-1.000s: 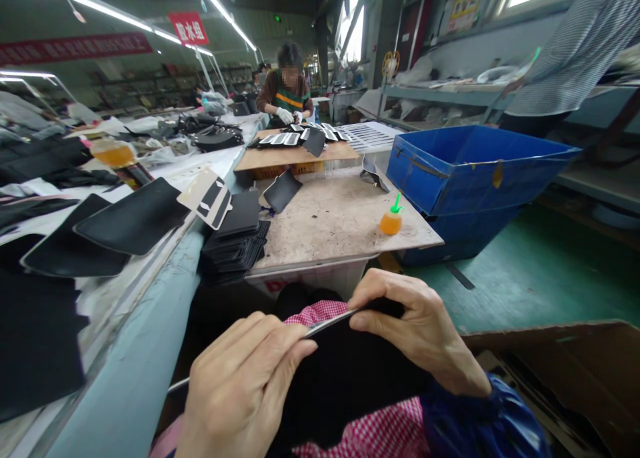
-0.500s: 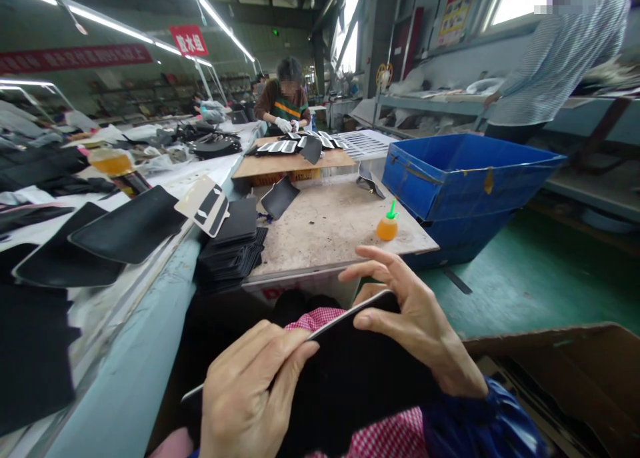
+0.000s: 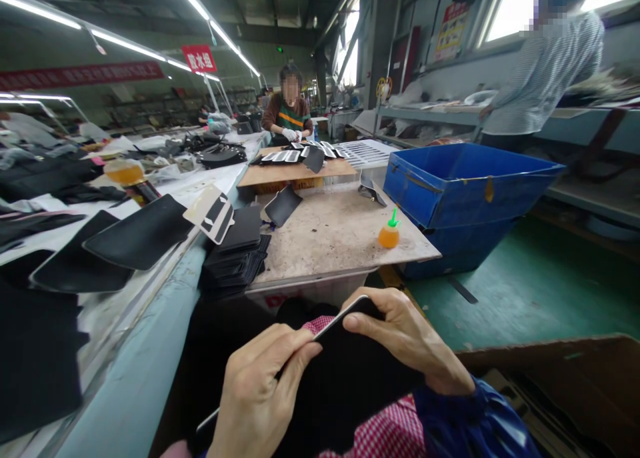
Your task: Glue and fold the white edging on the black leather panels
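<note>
A black sheet piece (image 3: 350, 371) with a pale edge lies over the lap, held up at its far edge. My left hand (image 3: 267, 385) pinches that edge between thumb and fingers. To the right, my right hand (image 3: 400, 331) is closed on the sheet's far right corner, thumb on the near face and fingers behind. Beyond the hands, a stack of black pieces (image 3: 235, 265) stands at the board's left side. An orange glue bottle with a green nozzle (image 3: 389, 235) is upright on the worn board (image 3: 330, 245).
A blue bin (image 3: 475, 198) stands right of the board. Black panels (image 3: 140, 235) lie on the left table. A cardboard box (image 3: 575, 365) is at the lower right. One person (image 3: 287, 111) works at the far board; another (image 3: 540, 78) stands at the right.
My right hand's fingers have come down from a raised, spread pose and closed on the sheet's corner. The view has shifted slightly, and the far person's head is higher.
</note>
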Demonstrator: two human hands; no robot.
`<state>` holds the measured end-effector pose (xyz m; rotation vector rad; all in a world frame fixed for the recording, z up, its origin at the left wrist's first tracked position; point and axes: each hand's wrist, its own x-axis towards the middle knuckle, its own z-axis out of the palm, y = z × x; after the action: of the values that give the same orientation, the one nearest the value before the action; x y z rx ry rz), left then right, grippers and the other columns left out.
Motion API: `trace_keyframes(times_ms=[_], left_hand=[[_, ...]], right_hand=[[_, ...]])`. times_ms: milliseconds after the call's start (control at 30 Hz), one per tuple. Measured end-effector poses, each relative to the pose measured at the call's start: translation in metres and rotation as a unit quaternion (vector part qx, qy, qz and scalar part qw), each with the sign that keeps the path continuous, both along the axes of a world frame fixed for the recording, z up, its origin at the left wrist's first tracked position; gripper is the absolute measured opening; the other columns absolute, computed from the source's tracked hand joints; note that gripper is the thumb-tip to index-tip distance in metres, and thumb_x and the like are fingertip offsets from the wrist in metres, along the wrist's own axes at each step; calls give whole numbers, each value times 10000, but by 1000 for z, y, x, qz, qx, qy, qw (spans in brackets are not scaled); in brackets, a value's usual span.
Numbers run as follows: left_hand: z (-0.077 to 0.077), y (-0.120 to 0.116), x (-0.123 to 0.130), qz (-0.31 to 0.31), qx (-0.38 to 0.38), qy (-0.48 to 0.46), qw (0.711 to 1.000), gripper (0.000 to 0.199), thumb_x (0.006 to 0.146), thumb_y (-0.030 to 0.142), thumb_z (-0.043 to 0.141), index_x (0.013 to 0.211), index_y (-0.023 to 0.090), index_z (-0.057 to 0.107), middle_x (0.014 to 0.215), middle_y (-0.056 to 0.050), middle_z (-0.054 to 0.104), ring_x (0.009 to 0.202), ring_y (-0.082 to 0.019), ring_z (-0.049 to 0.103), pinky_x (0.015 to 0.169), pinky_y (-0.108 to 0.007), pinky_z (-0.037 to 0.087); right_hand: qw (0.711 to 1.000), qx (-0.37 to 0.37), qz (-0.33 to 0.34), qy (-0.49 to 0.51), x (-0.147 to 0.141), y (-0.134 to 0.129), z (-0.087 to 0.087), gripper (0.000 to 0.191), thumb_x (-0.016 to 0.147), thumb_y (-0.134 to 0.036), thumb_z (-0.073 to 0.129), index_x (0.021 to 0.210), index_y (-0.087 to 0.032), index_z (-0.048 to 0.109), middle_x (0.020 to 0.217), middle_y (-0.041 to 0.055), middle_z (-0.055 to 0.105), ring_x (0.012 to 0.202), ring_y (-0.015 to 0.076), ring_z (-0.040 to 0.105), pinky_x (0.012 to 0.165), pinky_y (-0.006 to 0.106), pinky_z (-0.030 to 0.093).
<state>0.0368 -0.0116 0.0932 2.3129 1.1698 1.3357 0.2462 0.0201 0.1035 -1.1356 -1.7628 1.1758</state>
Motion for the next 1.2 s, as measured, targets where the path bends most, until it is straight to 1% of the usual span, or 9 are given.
trace_keyframes(times_ms=[100,233,333,500,800,900,1000,1033,1200], left_hand=[[-3,0,0,-3,3,-5,1000,73,924,163,624,956,191,683,711,53,634,595,-39,604,580,-94,487],[-8,2,-2,-36,40,13,998,379,931,70,568,1292,181,595,821,16,667,714,-56,660,686,-107,555],[-9,5,-4,-64,59,32,996,377,918,26,559,1265,162,611,852,-2,671,747,-58,672,704,-118,568],[-8,5,-15,-49,68,85,993,309,941,73,550,1227,164,621,892,-3,692,776,-52,681,746,-104,566],[-31,-3,-65,-104,-4,80,991,499,903,-9,536,1331,245,566,928,-9,682,784,-70,673,707,-128,563],[-29,-3,-64,-56,-43,45,996,368,922,124,592,1256,273,640,781,16,669,653,-74,654,625,-117,540],[-29,-4,-59,17,-76,-1,997,158,921,315,628,1016,275,748,667,16,664,573,-105,640,583,-151,538],[-31,-4,-59,31,-88,-18,995,179,931,360,604,944,271,759,669,1,679,578,-122,645,579,-172,542],[-51,0,-70,125,-191,-100,968,259,850,518,667,850,289,788,887,-39,757,889,-222,695,807,-274,562]], right_hand=[[1000,-28,-1,6,0,1,0,365,849,-497,621,772,-143,659,669,-9,586,617,110,500,558,219,366],[998,-56,-1,37,0,4,-2,403,835,-538,640,789,-138,656,697,-4,598,634,110,510,569,219,376],[993,-86,-3,77,-1,3,-1,423,804,-559,683,801,-137,657,699,-12,592,628,101,499,569,213,378],[986,-126,-17,107,1,4,-3,415,767,-536,741,781,-132,644,679,-19,570,601,91,480,533,198,363],[971,-186,-38,146,20,13,-11,399,711,-476,808,764,-134,609,634,-31,542,545,75,468,485,168,357],[963,-216,-57,148,23,12,-11,395,714,-485,805,768,-150,602,624,-25,560,531,89,491,477,178,377],[958,-234,-82,142,20,11,-11,434,689,-540,808,751,-165,598,595,-21,568,505,104,504,464,192,394],[959,-230,-87,137,19,11,-10,442,693,-568,796,756,-171,612,599,-12,584,507,118,524,464,203,411],[978,-169,-69,100,11,17,-7,424,720,-630,734,923,-258,746,921,73,746,839,275,702,695,319,587]])
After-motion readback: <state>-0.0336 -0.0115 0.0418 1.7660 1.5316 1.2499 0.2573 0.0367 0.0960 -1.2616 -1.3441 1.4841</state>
